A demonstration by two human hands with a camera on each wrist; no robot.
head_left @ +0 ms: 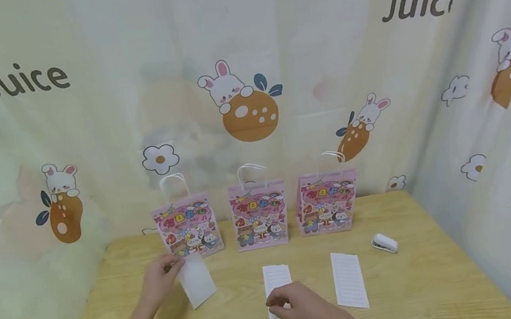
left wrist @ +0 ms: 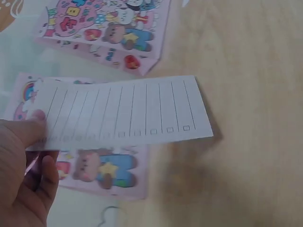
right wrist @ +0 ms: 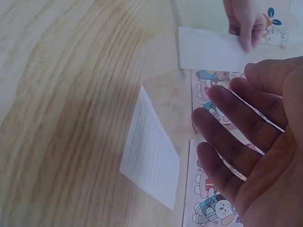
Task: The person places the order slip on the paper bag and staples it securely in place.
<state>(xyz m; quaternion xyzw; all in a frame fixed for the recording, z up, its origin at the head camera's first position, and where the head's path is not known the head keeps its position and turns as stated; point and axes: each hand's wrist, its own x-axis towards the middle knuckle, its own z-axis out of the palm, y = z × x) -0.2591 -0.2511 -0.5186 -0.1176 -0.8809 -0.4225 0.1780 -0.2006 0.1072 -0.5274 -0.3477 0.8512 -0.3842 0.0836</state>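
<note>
My left hand (head_left: 161, 279) pinches a white lined paper slip (head_left: 197, 281) by its far end, in front of the left gift bag (head_left: 188, 228). In the left wrist view, the slip (left wrist: 128, 109) shows ruled lines and a row of small boxes, with the thumb on top of its end. My right hand (head_left: 298, 303) holds nothing and overlaps a second slip (head_left: 275, 276) in the head view. Its fingers are loosely spread, as the right wrist view shows, beside the slip (right wrist: 149, 156). A third slip (head_left: 349, 280) lies flat to the right of that hand.
Two more pink cartoon-print bags with white handles stand along the back, one in the middle (head_left: 260, 215) and one on the right (head_left: 327, 204). A small white stapler (head_left: 384, 243) lies at the right of the wooden table (head_left: 426, 283). Printed curtains (head_left: 110, 94) hang behind and beside it.
</note>
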